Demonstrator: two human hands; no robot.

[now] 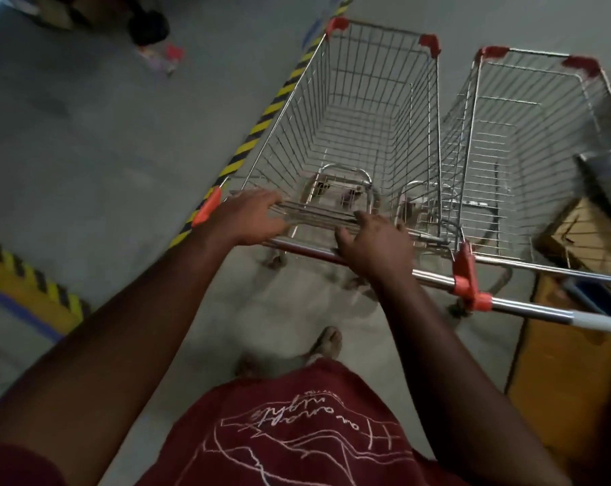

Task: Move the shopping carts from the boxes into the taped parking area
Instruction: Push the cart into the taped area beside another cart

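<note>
Two wire shopping carts with red corner caps stand side by side on the grey floor. The left cart (360, 110) is straight ahead of me, just right of a yellow-and-black striped tape line (261, 122). My left hand (251, 219) rests on the left end of its handle bar with fingers spread over the folded child-seat wires. My right hand (374, 247) lies on the handle bar (433, 275) near its middle, fingers apart. The right cart (528, 142) stands touching the left one.
More striped tape (26, 278) with a blue strip runs across the floor at the left. Brown cardboard boxes (577, 233) and a yellow container (560, 363) stand close on the right. A dark object and small red items (170, 54) lie far back left. My feet are below the handle.
</note>
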